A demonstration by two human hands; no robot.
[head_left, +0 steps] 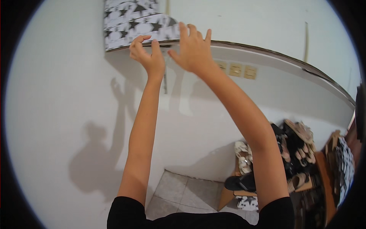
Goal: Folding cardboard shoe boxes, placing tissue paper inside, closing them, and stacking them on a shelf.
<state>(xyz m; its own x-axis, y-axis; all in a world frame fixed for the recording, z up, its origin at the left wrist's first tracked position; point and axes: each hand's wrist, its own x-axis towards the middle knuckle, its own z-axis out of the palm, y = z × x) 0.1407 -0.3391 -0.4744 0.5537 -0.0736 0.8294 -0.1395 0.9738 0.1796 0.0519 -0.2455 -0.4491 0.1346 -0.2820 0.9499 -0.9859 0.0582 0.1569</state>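
Star-patterned black-and-white sheet [129, 21] covers the left end of a white wall cabinet, down to its lower edge. Its right end looks blurred and slightly lifted. My left hand [146, 55] is raised at the sheet's bottom edge, fingers curved and the thumb apart from them. Beside it, my right hand [193, 47] is spread over the cabinet's lower edge, fingertips by the sheet's right end. Whether either hand presses on the surface I cannot tell. Neither hand shows anything gripped.
The white cabinet [248, 24] runs along the top to the right, with a dark lower edge. Beneath it are several wall switches [235, 70]. Shoes [299, 152] crowd a wooden rack at the lower right, near a folded patterned bundle [345, 168]. Grey floor tiles [171, 187] show below.
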